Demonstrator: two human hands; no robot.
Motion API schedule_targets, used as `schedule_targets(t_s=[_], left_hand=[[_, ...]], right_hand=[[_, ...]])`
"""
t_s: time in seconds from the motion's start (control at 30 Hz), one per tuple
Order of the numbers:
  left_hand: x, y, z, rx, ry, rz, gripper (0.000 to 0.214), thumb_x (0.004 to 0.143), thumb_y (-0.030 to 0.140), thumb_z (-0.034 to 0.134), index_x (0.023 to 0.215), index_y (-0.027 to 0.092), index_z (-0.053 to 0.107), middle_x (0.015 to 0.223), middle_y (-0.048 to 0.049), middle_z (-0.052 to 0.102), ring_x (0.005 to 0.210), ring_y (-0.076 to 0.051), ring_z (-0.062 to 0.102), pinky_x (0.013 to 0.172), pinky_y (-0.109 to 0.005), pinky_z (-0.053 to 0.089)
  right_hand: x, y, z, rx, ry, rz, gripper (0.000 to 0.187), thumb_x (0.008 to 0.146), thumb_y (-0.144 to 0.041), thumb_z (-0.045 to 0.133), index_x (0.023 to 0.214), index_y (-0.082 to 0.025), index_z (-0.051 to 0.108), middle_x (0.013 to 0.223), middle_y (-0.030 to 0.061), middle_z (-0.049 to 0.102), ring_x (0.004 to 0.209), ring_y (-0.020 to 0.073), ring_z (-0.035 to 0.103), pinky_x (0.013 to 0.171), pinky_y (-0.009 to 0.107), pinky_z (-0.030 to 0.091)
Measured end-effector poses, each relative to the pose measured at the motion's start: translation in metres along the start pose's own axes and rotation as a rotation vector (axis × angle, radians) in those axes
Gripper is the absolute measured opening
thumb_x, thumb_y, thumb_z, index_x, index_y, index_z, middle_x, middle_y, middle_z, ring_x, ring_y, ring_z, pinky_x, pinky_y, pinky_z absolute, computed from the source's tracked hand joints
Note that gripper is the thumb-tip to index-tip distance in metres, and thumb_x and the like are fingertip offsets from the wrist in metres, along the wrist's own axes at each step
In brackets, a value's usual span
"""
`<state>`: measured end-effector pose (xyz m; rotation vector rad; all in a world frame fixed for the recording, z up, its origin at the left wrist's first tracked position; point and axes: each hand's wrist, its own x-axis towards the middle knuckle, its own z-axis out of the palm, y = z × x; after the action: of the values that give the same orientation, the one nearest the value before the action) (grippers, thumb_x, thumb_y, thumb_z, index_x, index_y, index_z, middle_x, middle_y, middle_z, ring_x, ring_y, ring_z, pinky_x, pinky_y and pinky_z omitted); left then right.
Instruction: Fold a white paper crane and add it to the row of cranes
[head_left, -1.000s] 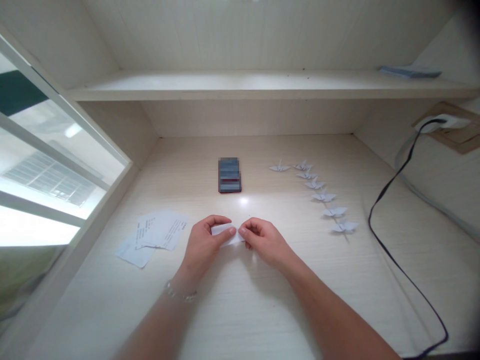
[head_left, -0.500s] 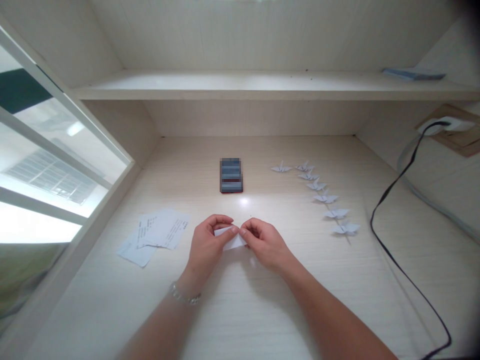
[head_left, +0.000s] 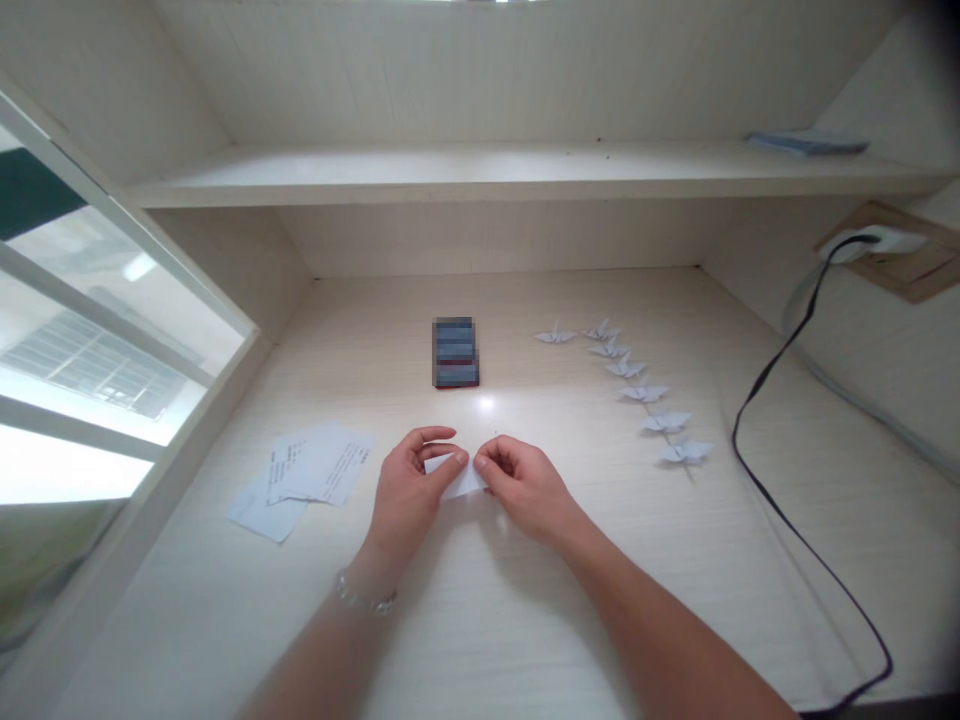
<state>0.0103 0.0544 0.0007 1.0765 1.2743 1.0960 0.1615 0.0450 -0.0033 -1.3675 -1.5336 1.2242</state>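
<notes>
A small folded piece of white paper (head_left: 463,483) is held between my two hands over the middle of the desk. My left hand (head_left: 415,475) pinches its left part between thumb and fingers, the index finger lifted a little above it. At the right end, my right hand (head_left: 523,480) grips the edge between thumb and curled fingers. Part of the paper is hidden behind the fingers. Several folded paper cranes (head_left: 643,393) stand in a curved row to the right. Square sheets of printed paper (head_left: 319,465) lie overlapping to the left of my left hand.
Beyond my hands lies a phone-like dark rectangle (head_left: 455,352) with a blurred face. A black cable (head_left: 739,430) runs from a wall socket (head_left: 900,250) down the right side. A shelf (head_left: 480,190) spans the back, with a flat bluish item (head_left: 808,143) on it. Window bars (head_left: 97,310) stand at left.
The view has shifted slightly, so the scene sits a little further left. My left index finger and thumb have shifted slightly on the paper; both hands still hold it.
</notes>
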Motion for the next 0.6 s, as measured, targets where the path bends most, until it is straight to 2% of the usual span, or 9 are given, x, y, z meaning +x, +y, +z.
schedule_targets(t_s=[0.2, 0.33, 0.43, 0.6], left_hand=[[-0.002, 0.002, 0.002, 0.107, -0.001, 0.083, 0.028, 0.064, 0.024, 0.07, 0.088, 0.016, 0.056, 0.08, -0.0029, 0.063, 0.079, -0.016, 0.062, 0.064, -0.023, 0.047], [-0.004, 0.002, 0.005, 0.055, -0.006, 0.002, 0.033, 0.064, 0.025, 0.07, 0.09, 0.017, 0.053, 0.075, -0.0025, 0.064, 0.066, -0.015, 0.061, 0.056, -0.023, 0.046], [-0.001, 0.003, 0.001, -0.019, 0.049, -0.053, 0.04, 0.06, 0.027, 0.073, 0.092, 0.017, 0.051, 0.076, -0.0035, 0.065, 0.058, -0.013, 0.059, 0.051, -0.023, 0.045], [0.008, 0.008, -0.017, -0.142, 0.175, -0.076, 0.045, 0.057, 0.024, 0.076, 0.093, 0.016, 0.051, 0.076, -0.0031, 0.065, 0.057, -0.012, 0.06, 0.055, -0.023, 0.045]], right_hand=[[0.001, -0.002, -0.002, -0.049, -0.055, 0.03, 0.016, 0.079, -0.028, 0.048, 0.071, -0.017, 0.056, 0.064, -0.0018, 0.054, 0.057, 0.0102, 0.045, 0.051, 0.021, 0.033], [0.003, 0.002, -0.003, -0.021, -0.051, 0.09, 0.01, 0.072, -0.022, 0.05, 0.064, -0.017, 0.054, 0.059, -0.0028, 0.052, 0.055, 0.0102, 0.044, 0.049, 0.021, 0.032], [0.003, 0.004, -0.004, 0.032, -0.08, 0.125, 0.008, 0.068, -0.018, 0.049, 0.062, -0.017, 0.054, 0.055, -0.0032, 0.051, 0.053, 0.0103, 0.044, 0.048, 0.021, 0.032], [0.001, 0.006, -0.009, 0.078, -0.098, 0.143, 0.009, 0.065, -0.016, 0.048, 0.06, -0.017, 0.054, 0.052, -0.0026, 0.052, 0.05, 0.0103, 0.045, 0.049, 0.022, 0.034]])
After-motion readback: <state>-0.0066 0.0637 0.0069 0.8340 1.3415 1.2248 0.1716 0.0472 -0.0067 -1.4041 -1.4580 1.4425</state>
